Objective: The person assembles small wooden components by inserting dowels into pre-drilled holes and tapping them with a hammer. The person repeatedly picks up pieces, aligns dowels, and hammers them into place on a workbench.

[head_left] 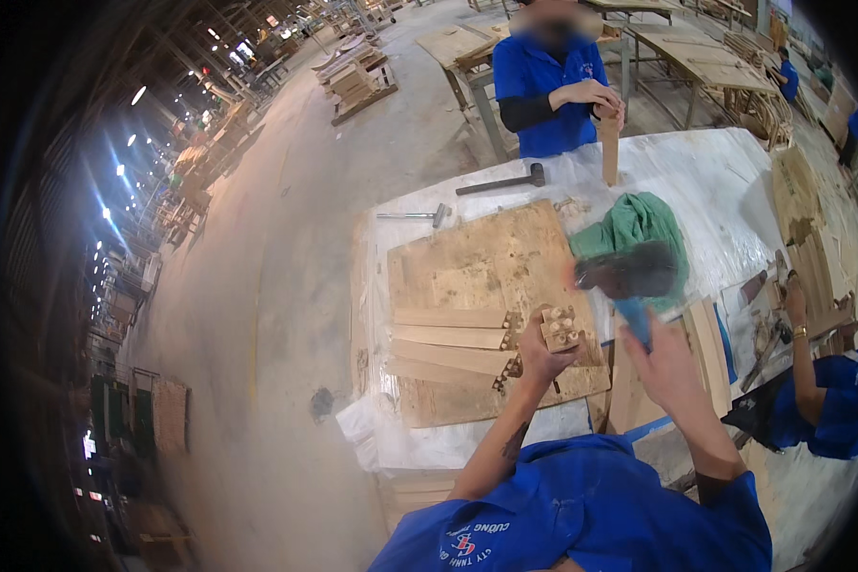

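Observation:
My left hand (541,357) is closed around a wooden piece (561,329), its end turned up with several light round dowel-like ends. My right hand (665,367) grips a mallet (629,272) by its blue handle. The mallet's dark head is smeared by motion and hangs above and to the right of the wooden piece, apart from it. Beneath, a worn plywood board (486,257) lies on the table. Several pale wooden slats (448,336) rest on the board left of my left hand, with dark notches or holes at their right ends.
A green cloth (643,214) lies beyond the mallet. A black mallet (501,181) and a metal hammer (415,215) lie at the far side. Across the table, a person (553,91) holds a wooden piece (610,153) upright. Another person (834,400) works at right.

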`<state>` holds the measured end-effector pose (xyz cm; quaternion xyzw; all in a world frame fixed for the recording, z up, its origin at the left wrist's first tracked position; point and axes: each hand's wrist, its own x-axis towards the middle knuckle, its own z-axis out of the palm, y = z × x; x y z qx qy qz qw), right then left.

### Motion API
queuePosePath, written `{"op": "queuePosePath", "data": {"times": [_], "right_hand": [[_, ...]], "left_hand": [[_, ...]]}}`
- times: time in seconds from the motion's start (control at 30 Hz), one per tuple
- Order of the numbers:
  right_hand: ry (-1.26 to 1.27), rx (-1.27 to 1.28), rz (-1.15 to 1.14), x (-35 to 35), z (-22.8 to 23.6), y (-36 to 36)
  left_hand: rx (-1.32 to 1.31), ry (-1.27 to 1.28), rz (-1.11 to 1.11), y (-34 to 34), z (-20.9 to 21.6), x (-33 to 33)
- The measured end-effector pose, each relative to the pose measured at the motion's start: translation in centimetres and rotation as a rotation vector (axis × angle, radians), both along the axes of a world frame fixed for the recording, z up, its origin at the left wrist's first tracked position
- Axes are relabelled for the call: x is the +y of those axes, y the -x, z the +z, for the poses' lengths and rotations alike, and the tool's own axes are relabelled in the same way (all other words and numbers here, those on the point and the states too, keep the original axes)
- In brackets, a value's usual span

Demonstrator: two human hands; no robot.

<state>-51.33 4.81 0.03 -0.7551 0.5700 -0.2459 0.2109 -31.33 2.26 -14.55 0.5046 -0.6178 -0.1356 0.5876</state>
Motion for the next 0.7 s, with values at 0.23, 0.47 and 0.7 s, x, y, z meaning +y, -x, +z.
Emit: {"op": "queuePosePath", "data": {"times": [0.23, 0.47, 0.7], "right_hand": [[-0.044, 0.046, 0.052, 0.6, 4.0, 0.0], [0.088, -0.081, 0.05, 3.1, 0.5, 2.2], [-0.017, -0.013, -0.007, 5.3, 2.9, 1.4]], "left_hand": [[-0.004, -0.026, -0.045, -0.3, -0.2, 0.3], [0.147, -0.061, -0.107, 0.6, -0.1, 0.3], [0.203, -0.084, -0.021, 0.0, -0.6, 1.9]]}}
